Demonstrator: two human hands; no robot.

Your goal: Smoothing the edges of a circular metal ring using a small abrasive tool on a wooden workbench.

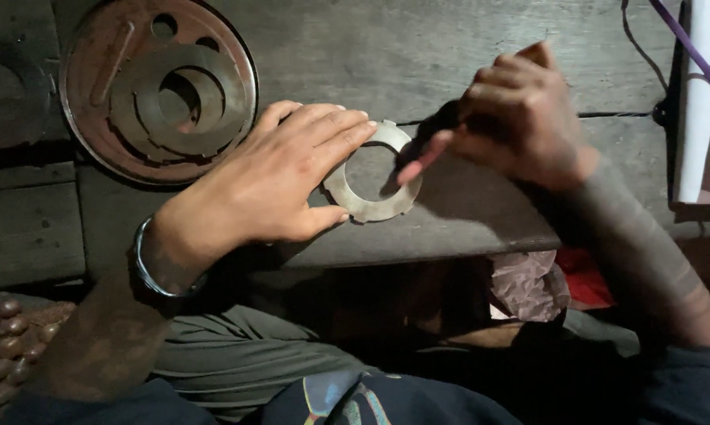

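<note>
A flat metal ring with small tabs around its rim [364, 206] lies on a grey wooden bench [418, 55]. My left hand [280, 177] lies flat on the ring's left side, fingers stretched over its top edge and thumb at its lower left. My right hand [508, 114] is curled at the ring's right side, one fingertip pointing down onto the ring's right inner edge. Whether that hand holds a small dark tool is hidden by its fingers.
A round rusty metal pan [83, 118] at the upper left holds several flat rings [177, 102]. A white box with a purple cord [705, 94] stands at the right edge. Brown round seeds [0, 338] lie at the lower left, crumpled paper [528, 283] below the bench.
</note>
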